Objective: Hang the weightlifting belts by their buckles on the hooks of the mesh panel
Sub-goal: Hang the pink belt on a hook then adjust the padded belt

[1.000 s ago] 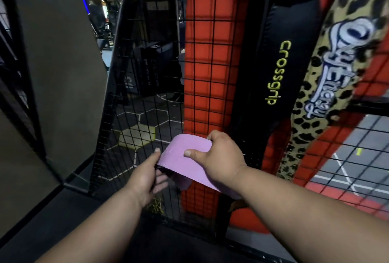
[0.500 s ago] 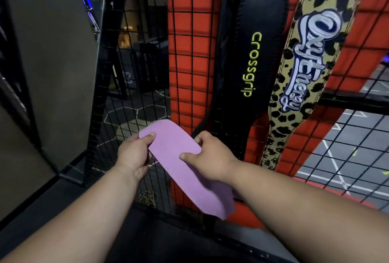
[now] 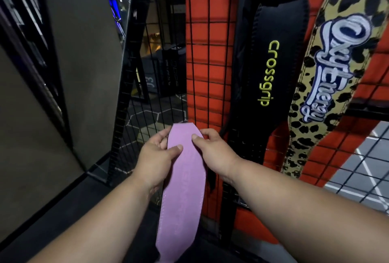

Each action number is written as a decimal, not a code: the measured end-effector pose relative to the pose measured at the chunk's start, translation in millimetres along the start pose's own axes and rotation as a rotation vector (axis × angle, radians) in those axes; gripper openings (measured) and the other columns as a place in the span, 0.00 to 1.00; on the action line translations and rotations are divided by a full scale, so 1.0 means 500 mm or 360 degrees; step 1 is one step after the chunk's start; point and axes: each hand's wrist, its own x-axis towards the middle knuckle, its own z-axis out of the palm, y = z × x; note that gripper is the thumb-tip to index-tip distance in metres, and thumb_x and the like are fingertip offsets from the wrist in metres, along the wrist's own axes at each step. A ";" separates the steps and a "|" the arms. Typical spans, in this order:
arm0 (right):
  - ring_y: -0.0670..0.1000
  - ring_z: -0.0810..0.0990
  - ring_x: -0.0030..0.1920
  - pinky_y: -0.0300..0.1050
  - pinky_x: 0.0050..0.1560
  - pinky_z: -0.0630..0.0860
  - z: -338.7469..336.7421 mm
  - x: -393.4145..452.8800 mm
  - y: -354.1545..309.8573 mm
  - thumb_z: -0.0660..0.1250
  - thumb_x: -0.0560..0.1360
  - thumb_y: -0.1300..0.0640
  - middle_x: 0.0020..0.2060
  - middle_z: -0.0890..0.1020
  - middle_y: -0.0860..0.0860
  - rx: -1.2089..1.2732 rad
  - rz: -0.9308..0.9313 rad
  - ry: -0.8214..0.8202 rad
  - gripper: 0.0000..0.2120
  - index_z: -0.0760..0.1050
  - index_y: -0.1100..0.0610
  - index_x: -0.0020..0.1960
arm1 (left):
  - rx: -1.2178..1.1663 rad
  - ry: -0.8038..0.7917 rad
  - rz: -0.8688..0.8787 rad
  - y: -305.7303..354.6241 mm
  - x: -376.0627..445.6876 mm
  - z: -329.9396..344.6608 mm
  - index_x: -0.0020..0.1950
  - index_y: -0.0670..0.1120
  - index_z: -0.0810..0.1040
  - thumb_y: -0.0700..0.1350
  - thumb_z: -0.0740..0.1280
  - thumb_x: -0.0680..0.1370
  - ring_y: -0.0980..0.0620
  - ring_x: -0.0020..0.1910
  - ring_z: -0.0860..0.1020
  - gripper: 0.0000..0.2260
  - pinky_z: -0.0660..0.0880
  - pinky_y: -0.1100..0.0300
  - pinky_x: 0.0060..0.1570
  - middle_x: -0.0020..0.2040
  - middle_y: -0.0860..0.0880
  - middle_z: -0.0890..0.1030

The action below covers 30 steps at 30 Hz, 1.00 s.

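A pink suede weightlifting belt (image 3: 182,195) hangs lengthwise between my arms, its rounded end up near the black mesh panel (image 3: 210,56). My left hand (image 3: 155,155) pinches its left edge with the thumb on the face. My right hand (image 3: 212,150) grips the right edge near the top. No buckle of the pink belt shows. On the panel to the right hang a black belt (image 3: 280,69) lettered "crossgrip" and a leopard-print belt (image 3: 332,85). The hooks are above the frame.
A red padded column (image 3: 200,31) stands behind the mesh. A grey slanted wall (image 3: 84,62) closes the left side. Dark floor lies below me, and a grey court floor (image 3: 368,168) shows through the mesh at the right.
The pink belt has swung from slanting across my hands to hanging straight down. My left hand shifted from the end to the left edge, and both hands rose slightly towards the mesh.
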 end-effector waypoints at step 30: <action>0.49 0.79 0.36 0.44 0.38 0.76 0.048 0.071 -0.016 0.69 0.82 0.53 0.37 0.81 0.50 -0.0362 -0.0173 -0.0195 0.05 0.75 0.54 0.50 | 0.0079 0.0172 -0.0150 0.009 0.061 -0.053 0.61 0.42 0.82 0.37 0.71 0.81 0.49 0.41 0.87 0.09 0.83 0.58 0.42 0.47 0.42 0.89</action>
